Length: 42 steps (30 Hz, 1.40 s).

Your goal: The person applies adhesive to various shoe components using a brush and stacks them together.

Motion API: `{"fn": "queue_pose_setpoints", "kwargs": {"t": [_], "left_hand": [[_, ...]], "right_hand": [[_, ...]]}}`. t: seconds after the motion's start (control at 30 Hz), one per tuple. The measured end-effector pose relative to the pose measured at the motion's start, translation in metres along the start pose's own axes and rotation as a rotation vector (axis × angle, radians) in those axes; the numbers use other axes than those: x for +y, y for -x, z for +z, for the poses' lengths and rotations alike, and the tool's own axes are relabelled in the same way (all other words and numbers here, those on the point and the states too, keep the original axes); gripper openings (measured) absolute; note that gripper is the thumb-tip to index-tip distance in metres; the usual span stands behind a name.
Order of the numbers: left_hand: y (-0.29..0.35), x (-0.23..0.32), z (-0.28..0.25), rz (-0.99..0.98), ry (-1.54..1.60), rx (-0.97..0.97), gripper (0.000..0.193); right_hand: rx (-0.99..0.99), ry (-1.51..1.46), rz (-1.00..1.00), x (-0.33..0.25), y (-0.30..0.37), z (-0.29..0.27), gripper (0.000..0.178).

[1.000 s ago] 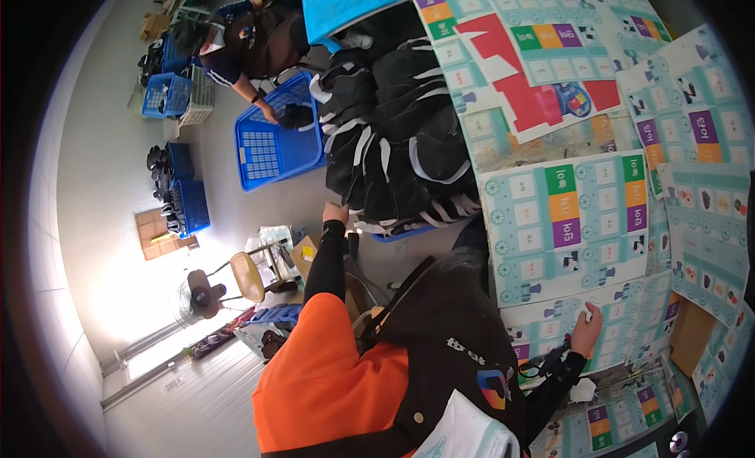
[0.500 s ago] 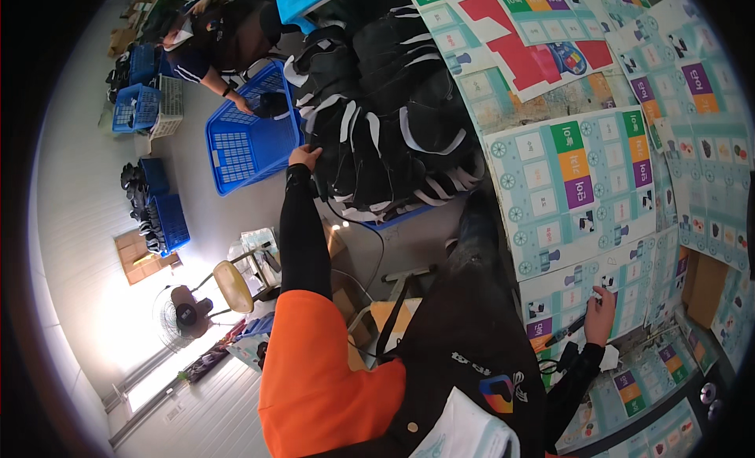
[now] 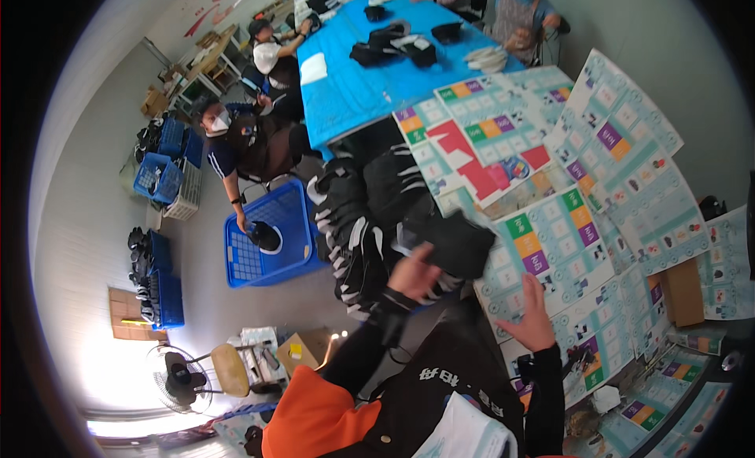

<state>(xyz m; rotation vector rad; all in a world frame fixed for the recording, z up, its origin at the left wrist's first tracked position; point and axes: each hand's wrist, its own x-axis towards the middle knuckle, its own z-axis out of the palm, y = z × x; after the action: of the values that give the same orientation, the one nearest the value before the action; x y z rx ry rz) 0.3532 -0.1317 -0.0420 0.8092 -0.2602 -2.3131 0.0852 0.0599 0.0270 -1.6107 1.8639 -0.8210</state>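
Note:
My left hand (image 3: pixel 414 275) grips a black cap (image 3: pixel 454 244), blurred by motion, above the pile and near the edge of the paper-covered table. Its fingertips lie partly behind the cap. My right hand (image 3: pixel 532 320) is open over the table, fingers up and thumb apart, facing the cap with nothing in it. Beneath and beyond my left hand stands a tall pile of black caps (image 3: pixel 354 249) with white inner bands. A dark handheld tool (image 3: pixel 580 359) lies on the printed sheets just right of my right wrist.
Printed cardboard sheets (image 3: pixel 543 241) cover my table, which meets a blue-covered table (image 3: pixel 354 92) holding more caps. A seated co-worker (image 3: pixel 255 147) holds a black cap over a blue basket (image 3: pixel 295 249). Other people sit farther back. A fan (image 3: pixel 179 377) stands at lower left.
My left hand has gone from the pile's left side toward the table, now with a cap in it. My right hand has risen from the table, fingers spread. The view has tilted up.

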Motion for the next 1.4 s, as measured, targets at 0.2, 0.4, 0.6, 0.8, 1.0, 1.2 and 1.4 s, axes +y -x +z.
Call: {"fn": "queue_pose_setpoints", "kwargs": {"t": [0.2,0.4,0.6,0.8,1.0,1.2,1.4], "left_hand": [[-0.022,-0.107,0.087,-0.44,0.055,-0.003,0.032],[-0.02,-0.123,0.072,0.587,-1.53,-0.332,0.044],[-0.056,-0.167,0.043,0.465,-1.561,-0.647,0.052],[-0.079,-0.157,0.033,0.529,-1.649,-0.682,0.036],[-0.083,-0.165,0.024,0.64,-1.761,-0.71,0.026],[-0.089,-0.169,0.007,0.593,-1.674,-0.685,0.03],[-0.099,-0.168,-0.003,0.53,-1.648,-0.635,0.027]], "right_hand": [[0.55,0.119,0.064,0.054,0.014,0.007,0.071],[0.392,0.238,0.564,0.082,0.053,-0.003,0.06],[0.227,0.298,0.523,0.116,0.063,0.027,0.055],[0.152,0.373,0.523,0.135,0.062,0.03,0.053],[0.135,0.389,0.449,0.145,0.057,0.033,0.055],[0.11,0.305,0.389,0.148,0.064,0.039,0.05],[0.136,0.102,0.413,0.147,0.054,0.035,0.035]]}}
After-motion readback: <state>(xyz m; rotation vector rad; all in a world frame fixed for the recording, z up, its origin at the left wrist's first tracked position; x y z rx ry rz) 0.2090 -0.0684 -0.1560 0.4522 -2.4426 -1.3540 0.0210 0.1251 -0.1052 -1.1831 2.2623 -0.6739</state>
